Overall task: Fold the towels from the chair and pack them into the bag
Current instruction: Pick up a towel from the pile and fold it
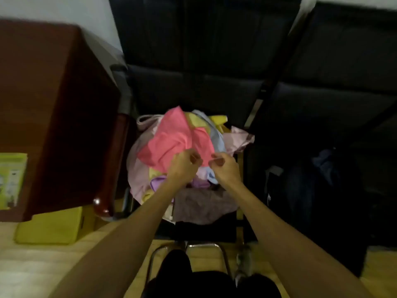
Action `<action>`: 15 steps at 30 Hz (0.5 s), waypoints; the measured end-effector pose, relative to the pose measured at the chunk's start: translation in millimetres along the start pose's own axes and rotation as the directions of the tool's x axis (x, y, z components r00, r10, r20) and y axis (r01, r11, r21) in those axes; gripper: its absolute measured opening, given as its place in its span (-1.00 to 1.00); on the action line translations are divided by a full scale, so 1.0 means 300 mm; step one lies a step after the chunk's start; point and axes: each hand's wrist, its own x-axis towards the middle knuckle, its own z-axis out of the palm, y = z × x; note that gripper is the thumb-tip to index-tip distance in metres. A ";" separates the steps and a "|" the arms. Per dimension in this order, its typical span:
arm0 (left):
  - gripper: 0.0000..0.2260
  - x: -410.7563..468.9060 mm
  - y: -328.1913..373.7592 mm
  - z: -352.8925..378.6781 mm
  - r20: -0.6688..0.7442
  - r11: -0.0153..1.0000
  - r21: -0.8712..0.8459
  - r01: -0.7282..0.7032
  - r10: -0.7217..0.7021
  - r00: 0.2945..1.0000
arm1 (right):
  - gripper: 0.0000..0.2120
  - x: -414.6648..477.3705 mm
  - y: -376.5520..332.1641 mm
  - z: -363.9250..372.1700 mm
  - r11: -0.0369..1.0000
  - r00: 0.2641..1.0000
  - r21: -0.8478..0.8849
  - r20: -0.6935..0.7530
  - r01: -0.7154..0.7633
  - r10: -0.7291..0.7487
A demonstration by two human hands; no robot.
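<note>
Brown desk (53, 104) at left, green packet (12, 175) lying on it. Yellow box (49, 229) on pale floor (32, 269) beneath. Black padded seats (214, 50) behind.

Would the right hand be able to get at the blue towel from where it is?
Probably yes. The blue towel shows bare right beside the right hand, nothing between them. But that hand pinches the pink towel, so it would likely have to let go first.

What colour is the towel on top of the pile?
Bright pink towel, pinched at its near edge by the left hand and right hand; the head view shows it.
</note>
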 end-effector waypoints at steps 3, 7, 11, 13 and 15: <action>-0.83 0.104 -0.065 0.088 0.097 0.987 0.146 -0.072 0.058 0.994 | -0.75 0.111 0.060 0.057 1.000 0.999 0.012 -0.038 -0.023 0.024; -0.63 0.174 -0.175 0.204 0.220 0.872 0.446 -0.202 0.112 0.969 | -0.68 0.229 0.202 0.161 0.997 0.998 -0.070 0.056 -0.034 0.038; -0.63 0.215 -0.246 0.274 0.311 0.638 0.679 -0.362 0.197 0.930 | -0.63 0.316 0.338 0.247 1.000 0.998 -0.016 0.055 0.014 -0.013; -0.62 0.227 -0.284 0.294 0.260 0.555 0.714 -0.428 0.357 0.897 | -0.65 0.339 0.388 0.264 0.999 0.998 0.038 0.066 0.011 -0.013; -0.51 0.230 -0.331 0.308 0.246 0.468 0.763 -0.447 0.429 0.869 | -0.76 0.350 0.428 0.272 0.997 0.997 0.065 0.057 0.049 -0.053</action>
